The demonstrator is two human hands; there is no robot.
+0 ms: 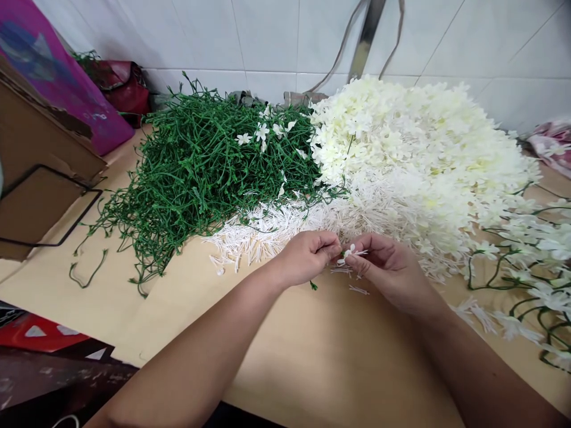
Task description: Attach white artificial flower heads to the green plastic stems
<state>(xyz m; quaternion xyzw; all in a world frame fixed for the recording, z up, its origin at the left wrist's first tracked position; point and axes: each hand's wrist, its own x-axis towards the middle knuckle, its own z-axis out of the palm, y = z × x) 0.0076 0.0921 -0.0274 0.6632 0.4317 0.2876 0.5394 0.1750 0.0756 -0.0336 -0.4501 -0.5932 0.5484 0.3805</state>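
In front of me, my left hand is closed in a pinch on a green plastic flower stem, whose lower end pokes out below the fingers. My right hand pinches a small white artificial flower between thumb and fingertips, right up against the left fingertips. Thin white pieces stick out beside its petals. The fingers partly cover where flower and stem meet. Just beyond both hands lies a heap of thin white sticks, and a few loose ones rest on the tabletop below the right hand.
A large tangle of green stems fills the back left, with some white blossoms on it. Cream petals are piled at back right. Stemmed white flowers lie at the right. Cardboard and a black wire frame stand left.
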